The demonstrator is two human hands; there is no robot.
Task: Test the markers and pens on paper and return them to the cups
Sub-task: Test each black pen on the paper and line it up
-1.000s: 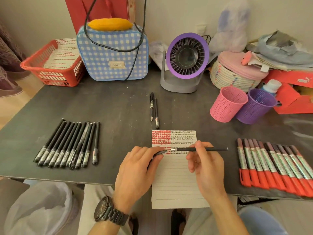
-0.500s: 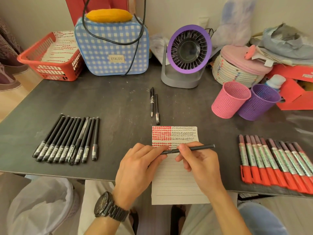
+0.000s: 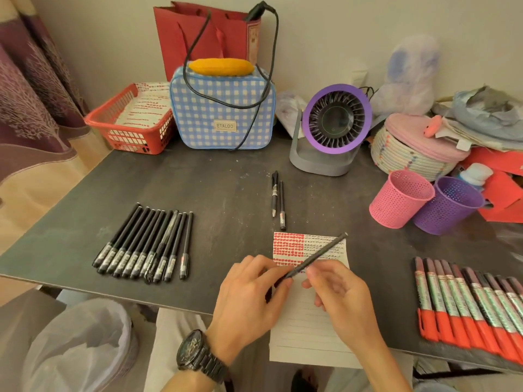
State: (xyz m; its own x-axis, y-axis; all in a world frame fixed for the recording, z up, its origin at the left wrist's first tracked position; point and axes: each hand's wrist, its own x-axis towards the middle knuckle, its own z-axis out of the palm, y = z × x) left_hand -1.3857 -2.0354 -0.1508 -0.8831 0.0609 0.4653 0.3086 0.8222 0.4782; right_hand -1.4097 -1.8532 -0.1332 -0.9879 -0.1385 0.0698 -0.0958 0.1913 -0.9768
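Table (image 3: 198,193): pink cup (image 3: 396,202) beside purple cup (image 3: 450,207); red basket (image 3: 133,140) holds sheets (image 3: 141,106).

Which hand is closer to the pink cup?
Right. Both hold the pen; the right hand is left of the pink cup, nearer the person; the left hand farther left.

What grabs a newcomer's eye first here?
The left hand and right hand hold a black pen at front centre over lined paper patched with red marks. A row of red markers lies at right, black pens in a row at left; a pink cup and purple cup stand behind the markers.
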